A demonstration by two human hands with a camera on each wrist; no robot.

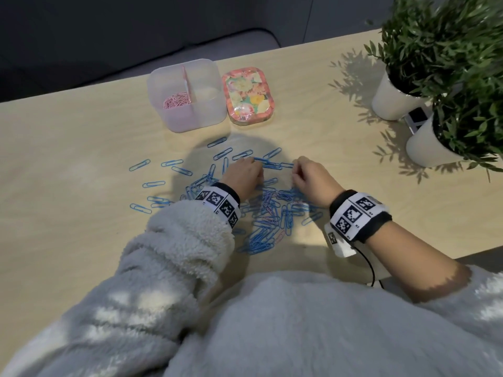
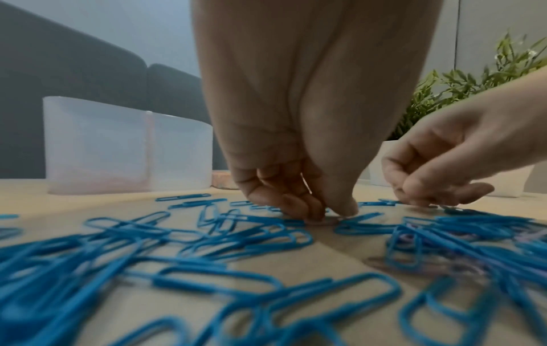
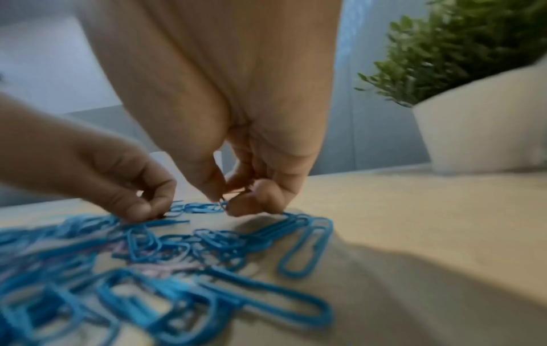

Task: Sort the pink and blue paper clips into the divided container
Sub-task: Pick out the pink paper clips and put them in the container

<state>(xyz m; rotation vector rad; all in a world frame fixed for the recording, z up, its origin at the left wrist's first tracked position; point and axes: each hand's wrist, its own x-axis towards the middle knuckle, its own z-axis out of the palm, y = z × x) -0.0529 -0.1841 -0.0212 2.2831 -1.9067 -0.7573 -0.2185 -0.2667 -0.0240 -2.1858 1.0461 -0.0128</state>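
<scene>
Many thin blue wire paper clips point(image 1: 261, 227) lie unsorted mid-frame, pink clips point(image 1: 175, 100) fill the translucent divided container point(image 1: 187, 118) upper left, while the left hand point(image 1: 243, 176) and right hand point(image 1: 313, 178) pinch blue ones.

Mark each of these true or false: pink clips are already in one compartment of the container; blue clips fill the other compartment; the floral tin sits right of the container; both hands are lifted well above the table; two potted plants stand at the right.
1. Pink clips lie in one compartment of the divided container: true.
2. Blue clips fill the other compartment: false; it looks empty, and the blue clips lie on the table.
3. The floral tin sits right of the container: true.
4. Both hands are lifted well above the table: false; the left hand and right hand are down among the clips.
5. Two potted plants stand at the right: true.
</scene>
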